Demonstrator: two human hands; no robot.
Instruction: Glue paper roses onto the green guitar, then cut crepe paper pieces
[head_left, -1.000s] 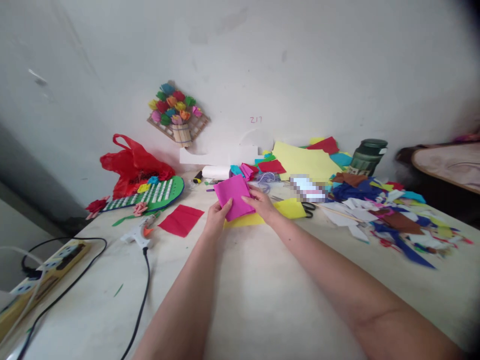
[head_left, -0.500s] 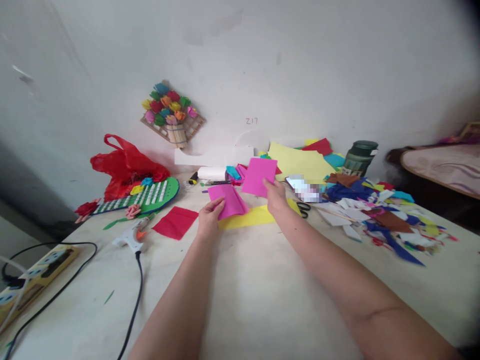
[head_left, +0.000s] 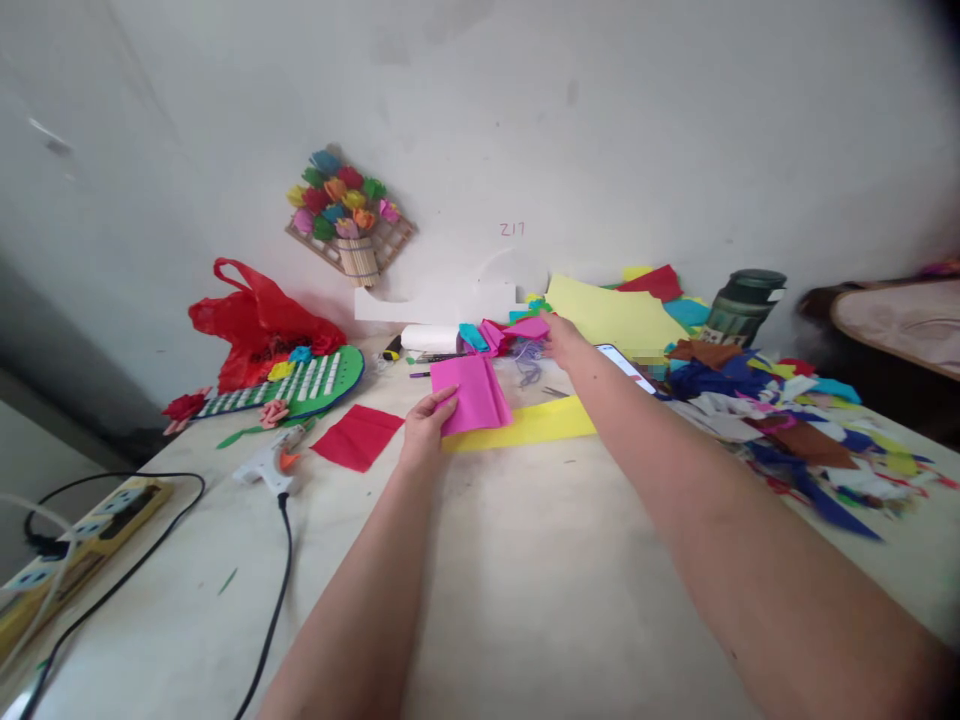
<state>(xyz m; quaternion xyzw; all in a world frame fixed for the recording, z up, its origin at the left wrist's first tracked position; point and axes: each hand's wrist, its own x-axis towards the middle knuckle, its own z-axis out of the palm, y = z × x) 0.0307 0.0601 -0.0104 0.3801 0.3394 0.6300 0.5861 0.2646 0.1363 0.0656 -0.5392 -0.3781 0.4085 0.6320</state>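
Observation:
My left hand [head_left: 424, 432] pinches the near edge of a small stack of magenta paper squares [head_left: 471, 393], held just above the table. A yellow paper strip [head_left: 541, 424] lies under and to the right of that stack. My right hand [head_left: 564, 342] reaches far back and lays one magenta sheet [head_left: 526, 328] on the pile of coloured paper by the wall; its fingers still touch the sheet. A red paper square [head_left: 358, 437] lies left of my left hand.
A glue gun [head_left: 271, 464] with a black cord lies at the left, near a power strip [head_left: 82, 545]. A red plastic bag [head_left: 255, 325] and a green craft piece [head_left: 300, 384] sit behind it. Paper scraps [head_left: 795, 430], a phone [head_left: 628, 367] and a dark jar [head_left: 742, 306] fill the right.
My right hand lifted one magenta sheet off the stack and carried it back to the paper pile by the wall. The left hand kept hold of the remaining stack.

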